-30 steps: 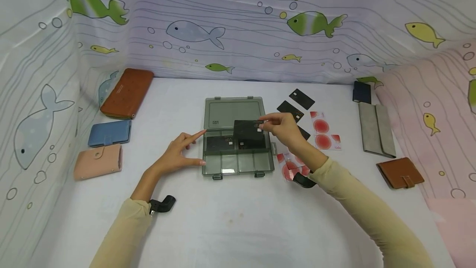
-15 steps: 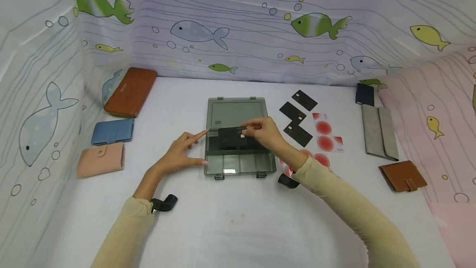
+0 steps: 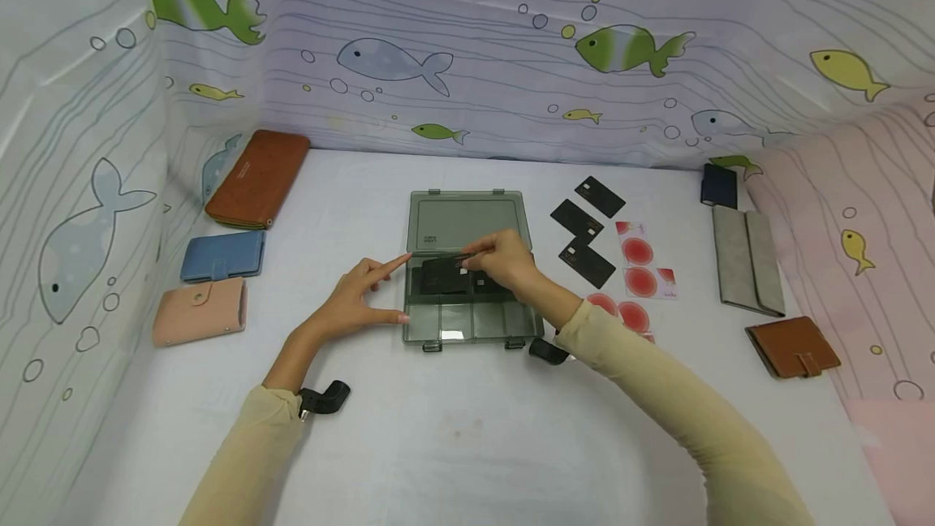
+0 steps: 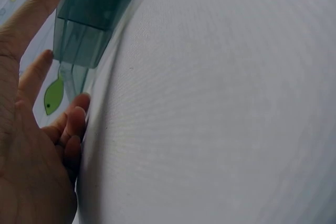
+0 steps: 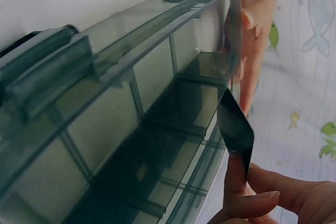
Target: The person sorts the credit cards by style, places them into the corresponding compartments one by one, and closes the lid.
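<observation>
A smoky grey-green plastic box [image 3: 491, 320] lies with its lid [image 3: 471, 222] raised back, its lower part split into small compartments. My right hand [image 3: 506, 260] pinches a black card [image 3: 442, 276] by its right edge above the back row. In the right wrist view, the pinched card [image 5: 237, 129] tilts over the dividers, one corner near the box wall. Dark cards lie in the back row, partly hidden under the hand. My left hand [image 3: 356, 295] touches the box's left side with spread, straight index finger and thumb; in the left wrist view the box side [image 4: 86, 40] is beside its fingers.
Right of the box lie several black cards [image 3: 588, 263] and red-and-white cards [image 3: 641, 282], some behind the right forearm. Wallets line the left, brown [image 3: 259, 178], blue [image 3: 222, 256] and pink [image 3: 200, 312]. On the right are grey [image 3: 747, 260], brown [image 3: 792, 347] and navy [image 3: 719, 184] ones.
My right hand has moved left with the black card, bringing it down into the back row's left part. The left hand stays at the box's side. The whole view has shifted slightly.
</observation>
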`<state>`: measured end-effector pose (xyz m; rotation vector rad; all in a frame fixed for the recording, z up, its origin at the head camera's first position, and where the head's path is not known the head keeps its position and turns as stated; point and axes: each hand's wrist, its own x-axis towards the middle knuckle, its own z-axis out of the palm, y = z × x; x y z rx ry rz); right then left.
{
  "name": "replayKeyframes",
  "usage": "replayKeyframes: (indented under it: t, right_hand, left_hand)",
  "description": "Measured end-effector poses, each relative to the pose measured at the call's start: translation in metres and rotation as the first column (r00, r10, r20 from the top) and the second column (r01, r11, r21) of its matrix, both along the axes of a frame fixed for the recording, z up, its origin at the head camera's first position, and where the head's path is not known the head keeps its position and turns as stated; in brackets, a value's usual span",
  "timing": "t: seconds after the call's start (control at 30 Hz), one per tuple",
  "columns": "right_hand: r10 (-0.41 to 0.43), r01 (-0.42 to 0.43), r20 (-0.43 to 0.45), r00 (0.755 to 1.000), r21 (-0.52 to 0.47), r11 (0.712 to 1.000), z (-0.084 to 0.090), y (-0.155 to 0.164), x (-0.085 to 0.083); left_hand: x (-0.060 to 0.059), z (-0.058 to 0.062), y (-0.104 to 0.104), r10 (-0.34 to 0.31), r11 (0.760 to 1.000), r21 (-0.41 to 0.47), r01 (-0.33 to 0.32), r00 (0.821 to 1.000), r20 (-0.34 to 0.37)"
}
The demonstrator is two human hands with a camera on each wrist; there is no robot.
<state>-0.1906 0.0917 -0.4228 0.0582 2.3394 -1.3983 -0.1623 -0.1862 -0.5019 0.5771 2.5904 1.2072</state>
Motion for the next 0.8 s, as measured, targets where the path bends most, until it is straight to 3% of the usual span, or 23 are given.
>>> replayKeyframes:
  t: [0.5,0.8]
  right_hand:
    - [0.011,-0.011,0.015,1.0,0.011,1.0,-0.013,-0.013,0.0]
    - [0.073,-0.073,0.016,0.997,0.039,0.997,-0.003,-0.009,-0.002]
  left_hand:
    - [0.0,0.0,0.001,0.001,1.0,0.004,-0.001,1.0,0.005]
    - [0.0,-0.002,0.0,0.004,1.0,0.007,-0.004,1.0,-0.014]
